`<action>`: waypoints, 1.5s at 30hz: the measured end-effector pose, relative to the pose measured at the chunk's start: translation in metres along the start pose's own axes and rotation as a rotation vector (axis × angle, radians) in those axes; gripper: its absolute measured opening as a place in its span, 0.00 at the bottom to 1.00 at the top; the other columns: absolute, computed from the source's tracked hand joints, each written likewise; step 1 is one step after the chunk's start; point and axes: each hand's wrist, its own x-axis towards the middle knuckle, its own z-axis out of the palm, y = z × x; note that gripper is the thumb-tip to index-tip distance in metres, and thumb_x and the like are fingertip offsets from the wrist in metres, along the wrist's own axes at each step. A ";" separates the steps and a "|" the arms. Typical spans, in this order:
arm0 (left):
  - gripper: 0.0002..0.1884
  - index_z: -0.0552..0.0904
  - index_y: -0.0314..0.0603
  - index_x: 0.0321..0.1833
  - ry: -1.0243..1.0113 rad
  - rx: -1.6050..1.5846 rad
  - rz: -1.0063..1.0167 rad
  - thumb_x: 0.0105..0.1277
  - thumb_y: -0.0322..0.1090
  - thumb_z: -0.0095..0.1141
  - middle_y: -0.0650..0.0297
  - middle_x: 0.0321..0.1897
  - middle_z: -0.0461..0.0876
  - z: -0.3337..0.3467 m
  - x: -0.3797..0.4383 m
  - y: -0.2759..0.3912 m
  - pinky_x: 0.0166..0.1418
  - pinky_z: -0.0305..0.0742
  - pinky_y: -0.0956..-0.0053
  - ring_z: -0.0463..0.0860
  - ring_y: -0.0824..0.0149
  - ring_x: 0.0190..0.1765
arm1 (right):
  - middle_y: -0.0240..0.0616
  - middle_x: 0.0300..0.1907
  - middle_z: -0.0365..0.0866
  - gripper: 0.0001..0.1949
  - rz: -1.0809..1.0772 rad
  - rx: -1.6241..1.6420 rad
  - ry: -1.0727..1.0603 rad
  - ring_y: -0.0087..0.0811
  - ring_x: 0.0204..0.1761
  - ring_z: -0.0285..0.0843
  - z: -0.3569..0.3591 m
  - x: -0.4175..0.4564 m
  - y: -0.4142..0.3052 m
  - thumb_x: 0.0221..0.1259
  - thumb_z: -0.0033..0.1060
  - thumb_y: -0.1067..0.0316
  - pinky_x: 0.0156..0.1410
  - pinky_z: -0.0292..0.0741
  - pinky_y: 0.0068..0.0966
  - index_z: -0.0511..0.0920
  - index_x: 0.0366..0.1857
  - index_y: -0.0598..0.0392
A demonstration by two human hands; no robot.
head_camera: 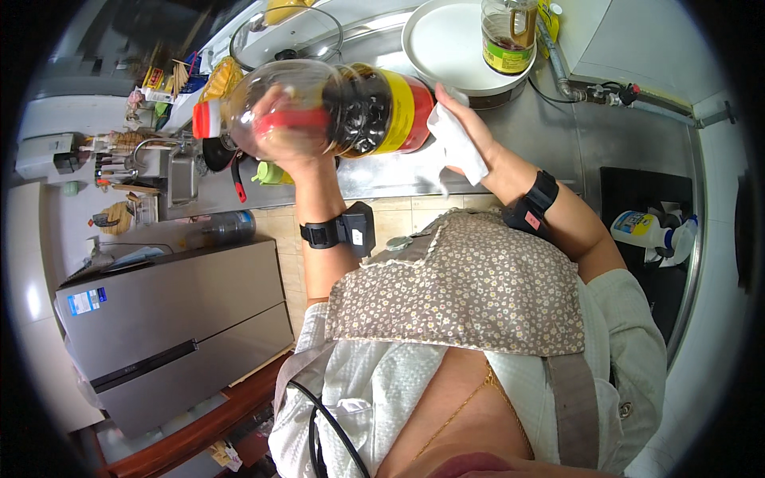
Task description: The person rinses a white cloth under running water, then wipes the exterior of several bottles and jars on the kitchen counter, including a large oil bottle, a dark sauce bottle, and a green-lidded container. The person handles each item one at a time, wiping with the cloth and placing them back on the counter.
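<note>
A large clear plastic bottle (364,110) of dark liquid lies nearly sideways in the air above the steel counter (538,137). Its red and white cap (207,119) points left, and a yellow and red label wraps its lower part. My left hand (294,146) grips the bottle at its red handle and shows partly through the clear plastic, slightly blurred. At the base end, my right hand (472,122) holds a white cloth or tissue (457,143) against the bottle. Part of the right palm is covered by it.
At the back, a similar bottle (508,45) stands on a round white lid or tray (445,42). A glass pot lid (287,36) is behind my left hand. Leftward are a red-handled pan (221,154), a green-capped bottle (270,173) and a sink (182,179). A white bottle (639,230) lies right.
</note>
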 end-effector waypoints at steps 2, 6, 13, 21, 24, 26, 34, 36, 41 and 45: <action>0.13 0.81 0.31 0.49 0.023 -0.024 -0.047 0.64 0.29 0.55 0.57 0.39 0.81 0.015 -0.015 0.006 0.48 0.78 0.72 0.80 0.65 0.41 | 0.44 0.66 0.71 0.31 -0.031 0.018 -0.010 0.40 0.67 0.70 -0.001 -0.002 -0.003 0.75 0.36 0.42 0.74 0.66 0.41 0.63 0.70 0.56; 0.14 0.80 0.30 0.51 -0.085 -0.094 -0.178 0.64 0.30 0.56 0.57 0.43 0.80 0.027 -0.022 0.012 0.50 0.77 0.73 0.79 0.65 0.44 | 0.44 0.68 0.69 0.34 -0.052 0.148 -0.076 0.43 0.70 0.67 -0.004 -0.007 -0.012 0.73 0.32 0.36 0.75 0.62 0.47 0.63 0.70 0.53; 0.18 0.81 0.30 0.49 -0.139 0.069 0.041 0.66 0.40 0.54 0.57 0.39 0.82 0.043 -0.021 0.009 0.47 0.76 0.76 0.80 0.68 0.38 | 0.44 0.67 0.71 0.35 0.043 0.245 -0.093 0.43 0.68 0.69 -0.017 -0.005 -0.011 0.73 0.30 0.34 0.73 0.65 0.49 0.64 0.69 0.52; 0.22 0.86 0.32 0.44 -0.240 0.470 0.352 0.67 0.48 0.51 0.62 0.35 0.83 0.038 -0.007 -0.005 0.44 0.72 0.77 0.78 0.71 0.37 | 0.40 0.50 0.83 0.28 0.032 -0.072 0.168 0.31 0.38 0.84 -0.042 -0.012 -0.015 0.74 0.40 0.42 0.41 0.82 0.28 0.71 0.63 0.54; 0.21 0.84 0.32 0.46 -0.182 0.304 0.300 0.67 0.47 0.52 0.60 0.40 0.84 0.045 -0.004 -0.009 0.51 0.75 0.75 0.80 0.68 0.42 | 0.41 0.42 0.85 0.23 -0.019 -0.166 0.393 0.28 0.30 0.85 -0.036 -0.019 -0.024 0.73 0.50 0.48 0.29 0.84 0.25 0.75 0.57 0.57; 0.18 0.81 0.33 0.49 -0.155 0.129 0.203 0.67 0.43 0.53 0.58 0.45 0.83 0.045 -0.001 -0.015 0.56 0.77 0.71 0.81 0.63 0.47 | 0.41 0.37 0.84 0.20 -0.054 -0.209 0.505 0.32 0.29 0.85 -0.028 -0.025 -0.035 0.70 0.57 0.53 0.29 0.83 0.26 0.76 0.53 0.60; 0.17 0.78 0.34 0.55 -0.014 -0.268 -0.320 0.65 0.31 0.54 0.54 0.44 0.81 0.034 0.019 -0.008 0.44 0.83 0.65 0.83 0.58 0.43 | 0.50 0.62 0.74 0.30 -0.253 -0.067 0.254 0.39 0.60 0.78 -0.026 -0.053 -0.063 0.72 0.50 0.49 0.61 0.79 0.35 0.64 0.67 0.62; 0.17 0.79 0.34 0.55 -0.016 -0.267 -0.311 0.65 0.33 0.55 0.54 0.45 0.81 0.015 0.033 -0.015 0.48 0.83 0.60 0.84 0.56 0.44 | 0.50 0.63 0.73 0.31 -0.320 -0.044 0.109 0.40 0.61 0.76 -0.020 -0.059 -0.071 0.72 0.49 0.47 0.62 0.78 0.36 0.63 0.69 0.62; 0.18 0.79 0.34 0.54 -0.089 -0.305 -0.276 0.63 0.33 0.57 0.55 0.44 0.81 0.019 0.031 -0.005 0.46 0.84 0.60 0.84 0.56 0.44 | 0.50 0.65 0.71 0.36 -0.326 0.006 -0.105 0.39 0.64 0.74 -0.001 -0.057 -0.076 0.71 0.42 0.38 0.67 0.74 0.36 0.62 0.70 0.60; 0.18 0.78 0.33 0.54 -0.237 -0.343 -0.243 0.62 0.32 0.56 0.51 0.43 0.81 0.020 0.023 -0.006 0.51 0.83 0.51 0.84 0.51 0.43 | 0.45 0.56 0.78 0.36 -0.388 -0.168 0.193 0.32 0.52 0.82 0.035 -0.024 -0.056 0.70 0.38 0.33 0.34 0.85 0.25 0.66 0.67 0.55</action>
